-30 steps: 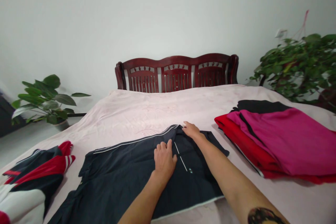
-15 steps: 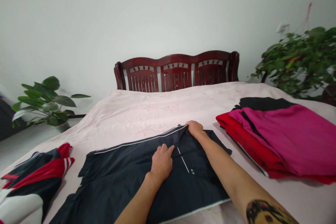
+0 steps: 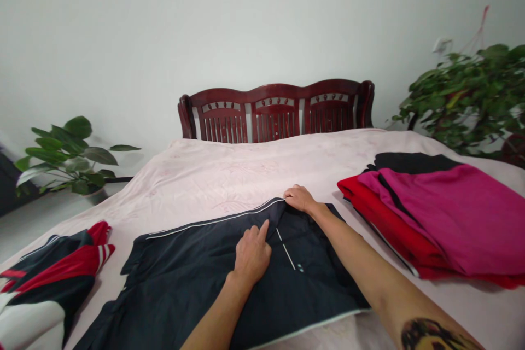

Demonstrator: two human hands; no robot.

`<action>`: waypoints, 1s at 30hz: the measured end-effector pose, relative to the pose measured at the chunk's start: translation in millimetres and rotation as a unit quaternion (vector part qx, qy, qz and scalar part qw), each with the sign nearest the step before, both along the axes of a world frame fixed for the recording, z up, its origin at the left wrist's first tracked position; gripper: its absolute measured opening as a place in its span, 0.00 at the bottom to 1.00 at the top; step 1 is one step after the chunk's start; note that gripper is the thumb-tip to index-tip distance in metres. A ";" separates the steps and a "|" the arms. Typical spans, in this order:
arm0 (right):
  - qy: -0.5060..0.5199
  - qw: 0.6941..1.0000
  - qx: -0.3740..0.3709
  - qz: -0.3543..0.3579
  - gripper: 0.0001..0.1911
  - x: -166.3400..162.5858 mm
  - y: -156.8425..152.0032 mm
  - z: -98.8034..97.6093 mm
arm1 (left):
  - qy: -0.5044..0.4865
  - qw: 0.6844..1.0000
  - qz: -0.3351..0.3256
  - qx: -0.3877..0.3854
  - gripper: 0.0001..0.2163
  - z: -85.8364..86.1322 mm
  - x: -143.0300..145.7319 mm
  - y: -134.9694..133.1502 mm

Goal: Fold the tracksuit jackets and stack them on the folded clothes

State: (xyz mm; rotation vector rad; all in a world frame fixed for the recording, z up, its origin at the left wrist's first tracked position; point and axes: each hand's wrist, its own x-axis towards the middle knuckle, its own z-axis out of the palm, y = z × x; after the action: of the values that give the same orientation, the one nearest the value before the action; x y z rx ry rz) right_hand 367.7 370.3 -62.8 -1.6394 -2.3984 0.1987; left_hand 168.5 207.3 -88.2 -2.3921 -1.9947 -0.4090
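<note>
A dark navy garment with white piping along its far edge lies spread on the bed. It bears a short white line and a small pale mark. My right hand grips the garment's far edge, fingers closed on the piped cloth. Nearer to me, my left hand rests on top of the fabric, one digit stretched out and the other fingers bent; it holds nothing that shows. Parts of the garment are hidden under both forearms.
Folded clothes in pink, red and black are stacked on the right. A red, navy and white garment lies at left. The pink bedsheet reaches a dark wooden headboard. Plants flank the bed.
My right hand has shifted slightly left, drawing the garment's far edge with it. The left hand has barely moved, its stretched digit now pointing more upward.
</note>
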 end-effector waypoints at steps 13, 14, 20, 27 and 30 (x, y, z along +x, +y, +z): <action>-0.003 0.997 0.075 -0.034 0.25 -61.6 -49.9 18.0 | -0.017 1.000 -0.011 0.001 0.20 3.3 0.5 -4.3; -0.003 0.997 0.081 0.001 0.25 -71.2 -60.0 13.3 | -0.017 1.000 -0.009 -0.002 0.18 4.1 0.1 -4.6; -0.038 0.999 0.002 0.028 0.32 -60.0 -62.5 -18.8 | -0.075 0.996 -0.041 -0.011 0.18 4.4 -7.7 -9.1; -0.046 0.992 0.013 -0.113 0.33 -44.5 -61.4 1.0 | -0.209 0.971 -0.114 0.024 0.18 7.8 -60.1 -13.7; -0.019 0.996 0.011 -0.086 0.35 -70.8 -100.8 11.4 | -0.116 0.988 -0.055 0.091 0.19 14.0 -97.5 -12.0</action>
State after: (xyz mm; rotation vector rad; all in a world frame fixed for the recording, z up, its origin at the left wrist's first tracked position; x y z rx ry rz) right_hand 296.9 269.5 -51.4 -1.8433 -2.2616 0.1135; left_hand 71.0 195.2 -74.2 -2.4426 -1.8146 -0.8688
